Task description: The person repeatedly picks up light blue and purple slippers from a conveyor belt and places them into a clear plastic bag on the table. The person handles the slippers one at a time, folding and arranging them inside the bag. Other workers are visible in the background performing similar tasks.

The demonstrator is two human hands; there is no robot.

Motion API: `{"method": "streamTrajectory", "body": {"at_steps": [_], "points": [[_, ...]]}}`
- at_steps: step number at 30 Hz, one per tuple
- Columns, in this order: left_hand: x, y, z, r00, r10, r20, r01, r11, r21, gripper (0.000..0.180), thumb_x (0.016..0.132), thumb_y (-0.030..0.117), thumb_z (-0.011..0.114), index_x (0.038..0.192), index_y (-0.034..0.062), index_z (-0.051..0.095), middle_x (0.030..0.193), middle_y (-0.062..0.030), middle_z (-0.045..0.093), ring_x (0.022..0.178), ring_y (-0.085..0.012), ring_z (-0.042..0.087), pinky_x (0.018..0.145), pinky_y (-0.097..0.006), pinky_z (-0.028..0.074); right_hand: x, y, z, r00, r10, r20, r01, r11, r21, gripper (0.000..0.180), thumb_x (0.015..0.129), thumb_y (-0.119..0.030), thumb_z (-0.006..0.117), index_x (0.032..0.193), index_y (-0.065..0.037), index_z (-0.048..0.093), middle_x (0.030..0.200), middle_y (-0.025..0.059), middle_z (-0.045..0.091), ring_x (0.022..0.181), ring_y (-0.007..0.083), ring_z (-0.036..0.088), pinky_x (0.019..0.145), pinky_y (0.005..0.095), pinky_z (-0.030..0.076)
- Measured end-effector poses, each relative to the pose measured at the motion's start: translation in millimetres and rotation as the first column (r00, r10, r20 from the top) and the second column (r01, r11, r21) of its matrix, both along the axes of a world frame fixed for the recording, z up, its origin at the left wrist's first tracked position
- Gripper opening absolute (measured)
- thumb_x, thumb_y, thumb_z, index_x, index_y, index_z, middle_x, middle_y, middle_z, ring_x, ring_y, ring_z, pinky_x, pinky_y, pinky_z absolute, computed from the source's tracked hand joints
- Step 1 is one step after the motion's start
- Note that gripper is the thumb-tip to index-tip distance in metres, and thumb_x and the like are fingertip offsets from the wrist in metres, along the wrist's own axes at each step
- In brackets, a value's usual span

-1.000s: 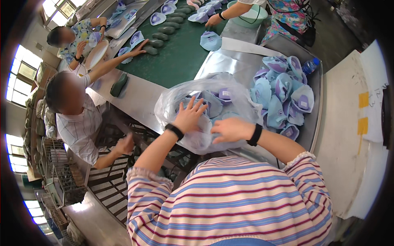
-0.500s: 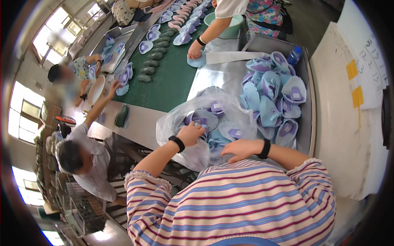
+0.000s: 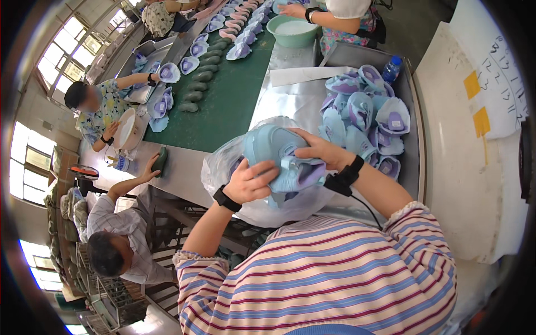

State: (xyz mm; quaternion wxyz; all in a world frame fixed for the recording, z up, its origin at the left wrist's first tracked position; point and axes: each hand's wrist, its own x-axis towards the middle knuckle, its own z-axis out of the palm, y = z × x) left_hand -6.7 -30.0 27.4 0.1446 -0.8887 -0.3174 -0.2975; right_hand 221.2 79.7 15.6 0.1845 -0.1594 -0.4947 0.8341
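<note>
I hold a small bundle of light blue shoe uppers (image 3: pixel 269 146) with purple linings over a clear plastic bag (image 3: pixel 219 167). My right hand (image 3: pixel 321 149) grips the bundle at its far right side, thumb on top. My left hand (image 3: pixel 251 181) is closed against its near left side, its fingers slightly blurred. The bundle hides most of the bag's mouth and contents. Right of the bag, a heap of blue and purple shoe uppers (image 3: pixel 357 111) lies in a metal tray (image 3: pixel 416 145).
A green conveyor belt (image 3: pixel 223 120) carries rows of uppers and dark shoe lasts (image 3: pixel 196 86). A green basin (image 3: pixel 291 33) and blue-capped bottle (image 3: pixel 392 68) stand at the far side. Co-workers sit at left, one touching a dark green last (image 3: pixel 161 162); another person stands at the far side.
Both my hands have come up out of the bag with the bundle of uppers. The far co-worker's hand has left the metal surface, and the left co-worker's hand has moved onto the green last.
</note>
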Motion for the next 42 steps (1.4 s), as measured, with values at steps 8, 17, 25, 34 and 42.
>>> {"method": "streamTrajectory", "body": {"at_steps": [8, 17, 25, 34, 42], "points": [[18, -10, -55, -0.028, 0.729, 0.684, 0.842, 0.386, -0.377, 0.082, 0.085, 0.026, 0.062, 0.146, 0.0154, 0.009, 0.146, -0.0076, 0.026, 0.131, -0.0225, 0.029, 0.106, -0.038, 0.027, -13, -22, -33, 0.861, -0.509, 0.004, 0.479, 0.806, -0.349, 0.060, 0.082, -0.010, 0.066, 0.132, -0.006, 0.032, 0.117, 0.0097, 0.049, 0.103, 0.0192, 0.054, 0.084, 0.0328, 0.049], [35, -13, -44, 0.330, 0.675, 0.660, 0.395, 0.536, -0.746, 0.065, 0.073, 0.012, 0.077, 0.127, 0.0001, 0.043, 0.119, -0.0057, 0.054, 0.110, -0.0146, 0.047, 0.095, -0.028, 0.037, -18, -16, -35, 0.858, -0.494, 0.142, 0.507, 0.859, -0.073, 0.049, 0.082, -0.023, 0.067, 0.123, -0.004, 0.047, 0.118, 0.0101, 0.050, 0.100, 0.0221, 0.055, 0.082, 0.0343, 0.046], [22, -7, -66, 0.208, 0.722, 0.660, 0.444, 0.531, -0.721, 0.033, 0.081, 0.001, 0.062, 0.113, -0.0023, 0.055, 0.102, -0.0041, 0.062, 0.093, -0.0111, 0.055, 0.085, -0.026, 0.043, 13, 15, -68, 0.784, -0.621, -0.015, 0.532, 0.684, -0.499, 0.032, 0.087, -0.026, 0.060, 0.110, -0.004, 0.055, 0.100, 0.0066, 0.059, 0.087, 0.0231, 0.059, 0.078, 0.0377, 0.048], [-5, -3, -45, 0.344, 0.712, 0.612, 0.404, 0.476, -0.781, 0.033, 0.081, 0.002, 0.062, 0.113, -0.0036, 0.056, 0.095, -0.0049, 0.065, 0.085, -0.0098, 0.057, 0.080, -0.026, 0.046, 48, 30, -48, 0.969, -0.246, -0.021, 0.244, 0.966, -0.086, 0.033, 0.086, -0.010, 0.058, 0.118, -0.003, 0.051, 0.115, 0.0096, 0.057, 0.099, 0.0190, 0.058, 0.083, 0.0339, 0.049], [22, 5, -38, 0.400, 0.629, 0.667, 0.467, 0.487, -0.738, 0.075, 0.071, 0.033, 0.078, 0.127, -0.0032, 0.042, 0.111, -0.0082, 0.057, 0.103, -0.0167, 0.053, 0.093, -0.030, 0.040, 11, 5, -57, 0.902, -0.430, -0.042, 0.371, 0.822, -0.432, 0.028, 0.090, -0.018, 0.056, 0.112, -0.002, 0.054, 0.101, 0.0065, 0.061, 0.083, 0.0129, 0.060, 0.073, 0.0250, 0.050]]}}
